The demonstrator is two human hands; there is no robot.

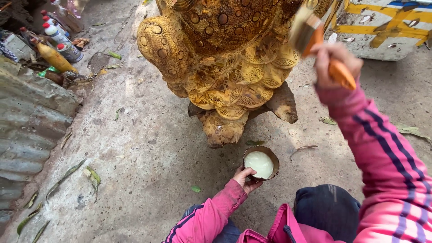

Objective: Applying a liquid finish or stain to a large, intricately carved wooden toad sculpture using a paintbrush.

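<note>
Right hand is closed tight round the orange handle of a flat paintbrush, bristles up & to the left of the fist, touching the scaled flank of the carved golden sculpture. Left hand is wrapped partly round the near rim of a small round bowl of pale creamy liquid, thumb on the edge, bowl resting on the concrete ground just below the carving's base. To do this well, imo: light strokes w/ the bristle tips following the scale grooves, so liquid gets into the hollows w/o pooling; wipe excess on the bowl rim before lifting; keep the bowl steady & close under the brush hand so drips land in it. Hard to tell: sculpture's top is cut off by the frame, so its full shape is unclear; bristles are motion-blurred, can't see how loaded they are; left fingers under the bowl are hidden; bottles far left of the bowl hand are too small to make out contents.
</note>
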